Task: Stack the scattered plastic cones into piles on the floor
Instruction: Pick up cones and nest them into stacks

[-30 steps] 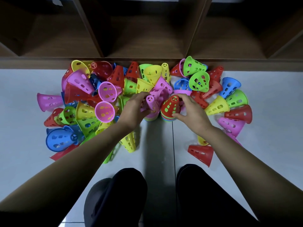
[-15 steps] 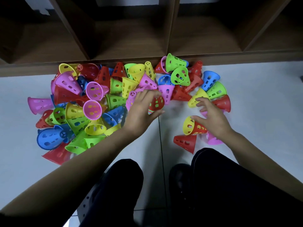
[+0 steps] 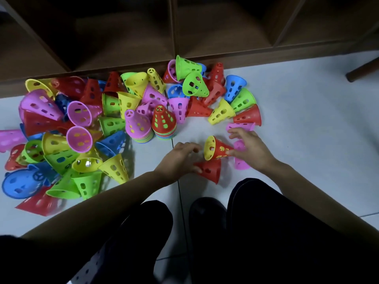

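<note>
Perforated plastic cones in several colours lie scattered on the white floor. Two upright piles stand side by side mid-floor, a pink-topped pile and a red-topped pile. My right hand pinches the narrow end of a red cone with a yellow cone nested inside, which lies on its side. My left hand touches the narrow end of a lone red cone lying just below it; its fingers are blurred and look loosely extended. Under my right hand lies a pink cone.
A heap of loose cones fills the left floor, and a smaller cluster lies at the back right. A dark wooden shelf unit runs along the far edge. My dark-trousered knees are close below the hands.
My left hand left the piles and swung right to the lone red cone. My right hand stays on the red-and-yellow cone. The view shifted.
</note>
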